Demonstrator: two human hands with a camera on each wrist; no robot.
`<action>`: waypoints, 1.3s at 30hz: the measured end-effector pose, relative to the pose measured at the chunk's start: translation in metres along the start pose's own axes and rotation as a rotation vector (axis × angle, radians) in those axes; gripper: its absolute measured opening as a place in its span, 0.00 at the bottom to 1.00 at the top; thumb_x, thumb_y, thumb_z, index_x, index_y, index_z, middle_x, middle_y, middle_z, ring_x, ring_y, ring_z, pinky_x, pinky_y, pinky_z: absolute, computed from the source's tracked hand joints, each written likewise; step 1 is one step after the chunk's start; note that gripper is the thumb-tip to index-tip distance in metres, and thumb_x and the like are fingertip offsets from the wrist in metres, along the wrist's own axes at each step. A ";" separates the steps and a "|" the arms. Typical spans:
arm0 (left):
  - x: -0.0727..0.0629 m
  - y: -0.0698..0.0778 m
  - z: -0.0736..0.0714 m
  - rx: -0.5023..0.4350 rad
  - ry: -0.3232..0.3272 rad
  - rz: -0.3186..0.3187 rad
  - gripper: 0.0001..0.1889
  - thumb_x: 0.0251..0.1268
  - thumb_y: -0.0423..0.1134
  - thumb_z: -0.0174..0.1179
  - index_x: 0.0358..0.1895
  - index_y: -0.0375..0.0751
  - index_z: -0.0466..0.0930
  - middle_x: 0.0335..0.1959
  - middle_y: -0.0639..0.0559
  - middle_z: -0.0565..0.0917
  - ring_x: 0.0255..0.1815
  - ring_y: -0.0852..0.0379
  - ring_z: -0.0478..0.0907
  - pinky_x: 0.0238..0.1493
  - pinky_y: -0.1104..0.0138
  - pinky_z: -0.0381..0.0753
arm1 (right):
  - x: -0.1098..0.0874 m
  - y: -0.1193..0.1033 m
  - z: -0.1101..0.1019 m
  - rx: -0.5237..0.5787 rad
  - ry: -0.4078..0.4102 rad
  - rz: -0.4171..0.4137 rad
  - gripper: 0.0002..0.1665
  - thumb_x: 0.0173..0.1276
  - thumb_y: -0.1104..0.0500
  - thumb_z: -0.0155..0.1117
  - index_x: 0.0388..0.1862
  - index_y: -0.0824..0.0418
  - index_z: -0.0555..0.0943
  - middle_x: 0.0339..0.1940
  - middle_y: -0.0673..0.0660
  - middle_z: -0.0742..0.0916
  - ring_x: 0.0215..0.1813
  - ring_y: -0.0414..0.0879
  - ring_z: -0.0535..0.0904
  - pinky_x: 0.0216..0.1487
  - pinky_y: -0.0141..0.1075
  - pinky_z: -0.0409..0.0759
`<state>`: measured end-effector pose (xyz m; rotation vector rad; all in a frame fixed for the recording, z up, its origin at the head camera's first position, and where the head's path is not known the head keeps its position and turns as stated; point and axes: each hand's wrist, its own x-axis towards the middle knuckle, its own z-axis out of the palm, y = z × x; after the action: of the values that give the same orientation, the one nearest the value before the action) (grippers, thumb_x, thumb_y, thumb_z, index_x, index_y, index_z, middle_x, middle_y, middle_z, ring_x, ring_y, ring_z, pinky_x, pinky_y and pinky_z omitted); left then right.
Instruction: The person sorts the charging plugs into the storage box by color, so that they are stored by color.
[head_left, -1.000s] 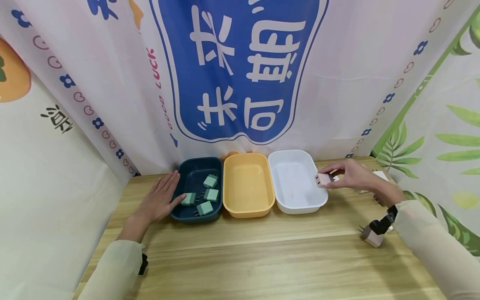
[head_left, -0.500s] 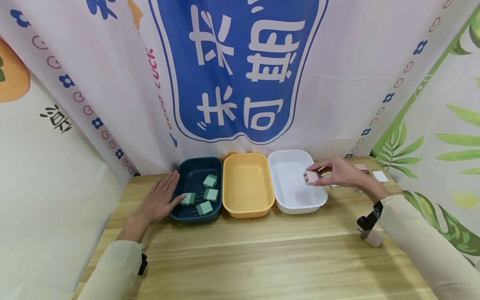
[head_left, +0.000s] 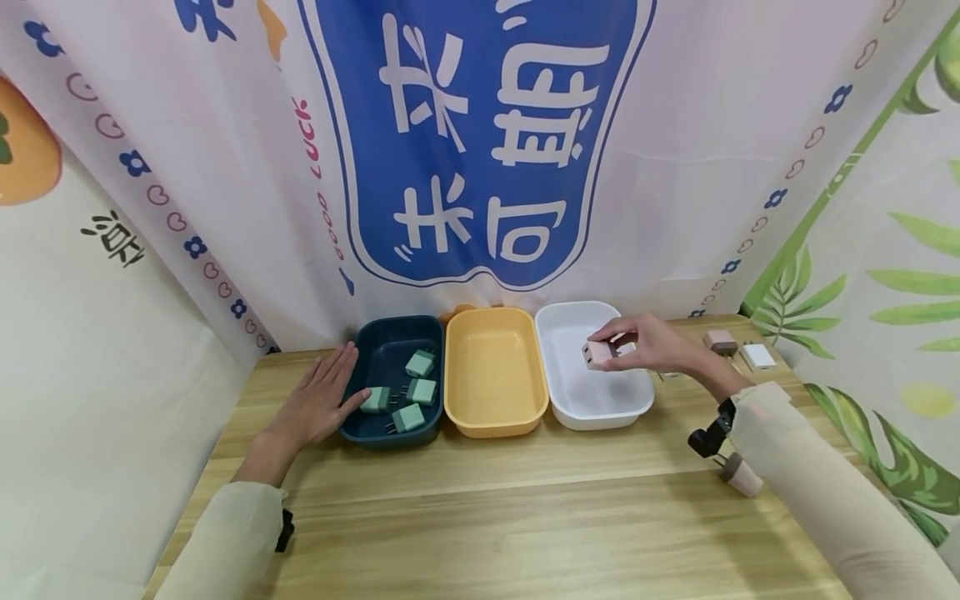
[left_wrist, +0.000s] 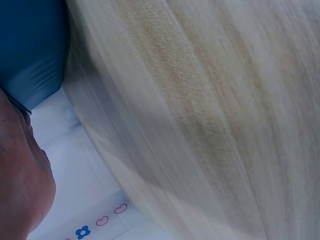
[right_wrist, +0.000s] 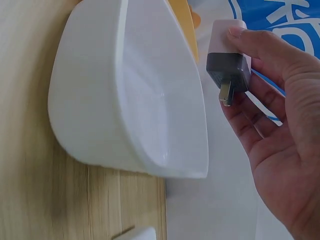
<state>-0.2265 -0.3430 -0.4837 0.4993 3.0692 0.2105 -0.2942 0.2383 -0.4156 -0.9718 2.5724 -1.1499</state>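
Right grip on pink charger; over white tray, clear of rim.

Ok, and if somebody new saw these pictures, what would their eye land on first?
Probably the big blue sign with white writing, on the cloth behind the tubs. Next, the row of tubs below it: a dark blue tub at left holding four green plugs, a yellow tub, then a white tub. The right hand holds a pink plug above the white one.
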 end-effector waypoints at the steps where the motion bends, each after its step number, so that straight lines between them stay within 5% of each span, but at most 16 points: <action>1: 0.000 0.000 0.000 0.002 0.000 -0.001 0.45 0.85 0.65 0.39 0.87 0.34 0.39 0.89 0.38 0.41 0.89 0.37 0.38 0.85 0.40 0.37 | 0.002 0.000 0.001 0.004 -0.001 0.003 0.24 0.62 0.56 0.84 0.56 0.58 0.91 0.49 0.54 0.91 0.50 0.48 0.86 0.56 0.45 0.88; 12: 0.000 -0.001 0.001 0.000 0.010 0.003 0.45 0.85 0.64 0.40 0.87 0.33 0.40 0.89 0.38 0.41 0.88 0.36 0.39 0.85 0.39 0.37 | 0.026 -0.010 0.012 0.008 0.004 -0.020 0.24 0.60 0.57 0.85 0.56 0.58 0.91 0.48 0.54 0.92 0.48 0.49 0.87 0.55 0.56 0.88; 22: 0.000 0.000 0.000 -0.005 0.008 0.007 0.45 0.85 0.64 0.40 0.87 0.33 0.41 0.89 0.38 0.41 0.88 0.35 0.40 0.85 0.38 0.39 | 0.047 -0.019 0.024 0.043 0.009 -0.057 0.25 0.59 0.59 0.85 0.56 0.61 0.90 0.48 0.54 0.92 0.47 0.49 0.87 0.53 0.41 0.89; 29: 0.000 0.000 0.000 0.004 0.012 0.009 0.45 0.85 0.64 0.40 0.87 0.33 0.42 0.89 0.37 0.42 0.88 0.35 0.40 0.85 0.38 0.40 | 0.064 -0.025 0.033 0.074 0.003 -0.068 0.25 0.60 0.60 0.84 0.56 0.63 0.90 0.49 0.57 0.92 0.47 0.50 0.87 0.57 0.51 0.88; 39: 0.000 -0.002 0.002 0.012 0.022 0.013 0.45 0.85 0.63 0.40 0.87 0.33 0.41 0.89 0.38 0.42 0.88 0.36 0.40 0.84 0.37 0.41 | 0.082 -0.025 0.050 0.120 0.009 -0.090 0.25 0.60 0.62 0.84 0.56 0.66 0.90 0.52 0.62 0.91 0.49 0.55 0.87 0.57 0.54 0.88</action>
<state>-0.2267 -0.3446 -0.4857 0.5208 3.0914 0.1995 -0.3261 0.1448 -0.4229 -1.0664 2.4570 -1.3173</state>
